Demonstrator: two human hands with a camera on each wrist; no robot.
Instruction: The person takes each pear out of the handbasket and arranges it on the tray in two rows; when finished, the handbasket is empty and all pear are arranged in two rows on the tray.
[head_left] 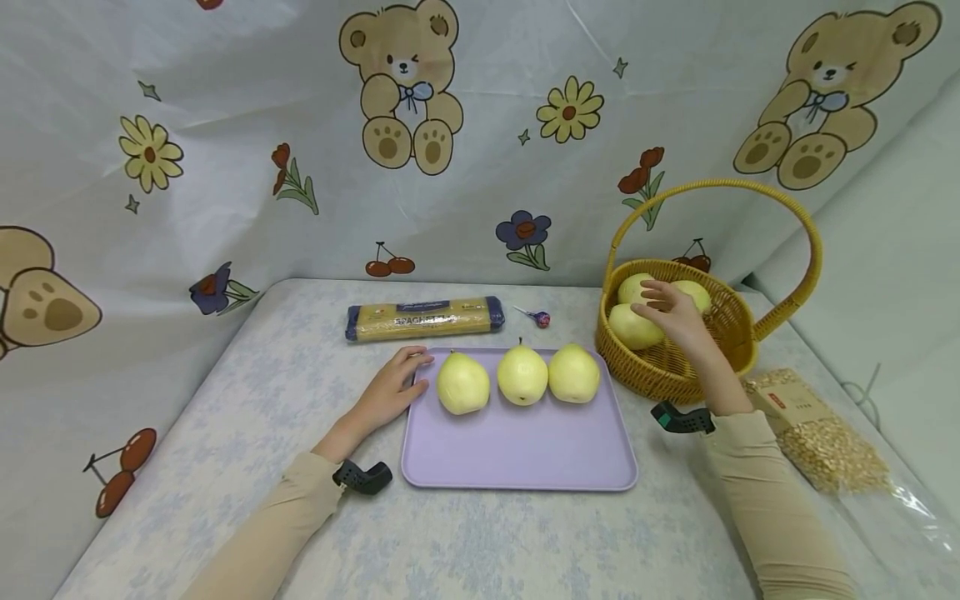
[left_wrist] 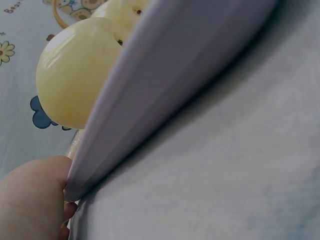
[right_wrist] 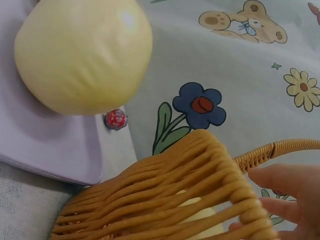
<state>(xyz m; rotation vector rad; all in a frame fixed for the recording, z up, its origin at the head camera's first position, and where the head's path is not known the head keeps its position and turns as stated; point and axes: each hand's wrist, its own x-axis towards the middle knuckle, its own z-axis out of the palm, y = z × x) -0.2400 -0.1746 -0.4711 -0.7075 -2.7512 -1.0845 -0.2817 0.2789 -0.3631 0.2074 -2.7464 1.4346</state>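
Note:
Three pale yellow pears stand along the back of a lilac tray (head_left: 517,457): a left pear (head_left: 462,383), a middle pear (head_left: 522,376) and a right pear (head_left: 573,373). At the tray's back left corner my left hand (head_left: 386,390) holds the rim, thumb over the inner side and other fingers outside. My right hand (head_left: 675,321) hovers over a yellow wicker basket (head_left: 660,385), its fingers spread loosely above more pears (head_left: 636,327) inside. In the right wrist view, the fingers (right_wrist: 275,180) show just past the basket rim with nothing in them.
A spaghetti pack (head_left: 425,319) lies behind the tray, with a wrapped lollipop (head_left: 540,318) to its right. The basket's tall handle (head_left: 806,275) arches over the right arm. A clear bag of grains (head_left: 825,437) lies right of the right forearm. A patterned cloth hangs behind.

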